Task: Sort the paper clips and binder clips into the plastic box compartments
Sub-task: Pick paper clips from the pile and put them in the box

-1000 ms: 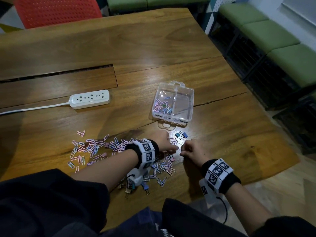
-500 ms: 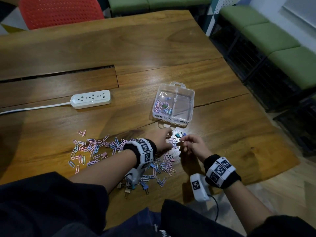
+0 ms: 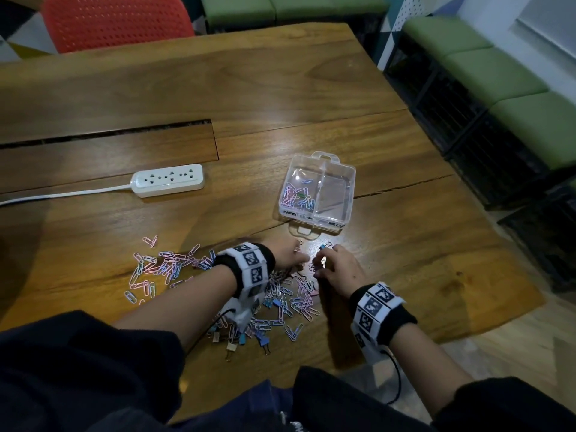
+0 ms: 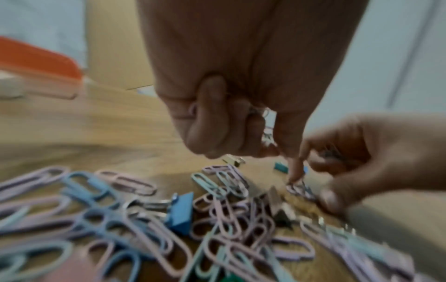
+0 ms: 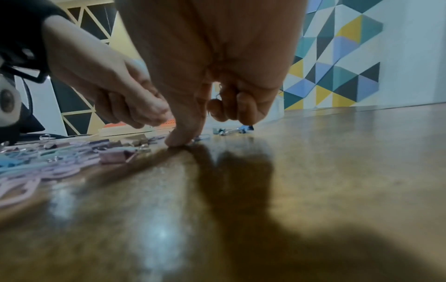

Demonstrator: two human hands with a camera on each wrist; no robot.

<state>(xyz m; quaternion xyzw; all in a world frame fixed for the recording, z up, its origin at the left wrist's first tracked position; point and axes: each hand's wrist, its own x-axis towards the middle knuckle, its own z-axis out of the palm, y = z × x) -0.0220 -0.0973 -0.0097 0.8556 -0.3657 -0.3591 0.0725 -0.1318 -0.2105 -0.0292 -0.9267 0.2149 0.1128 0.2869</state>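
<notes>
The clear plastic box (image 3: 321,169) stands open; its left compartment holds several paper clips (image 3: 297,198). Pastel paper clips (image 3: 162,266) and small binder clips (image 3: 246,338) lie scattered near the table's front edge. My left hand (image 3: 291,255) hovers over the pile with its fingers (image 4: 212,122) curled round a few clips. My right hand (image 3: 335,268) sits beside it, thumb (image 5: 179,137) pressed to the table and fingers (image 5: 241,106) curled round a wire-handled binder clip. A blue binder clip (image 3: 325,245) lies just ahead of the right hand.
A white power strip (image 3: 168,180) with its cord lies at the left. A long slot (image 3: 124,132) crosses the wooden table. An orange chair (image 3: 115,20) stands at the far side, and green benches (image 3: 498,82) line the right.
My right hand has moved forward from near the table's front edge to the blue binder clips in front of the box. The left hand has edged forward slightly.
</notes>
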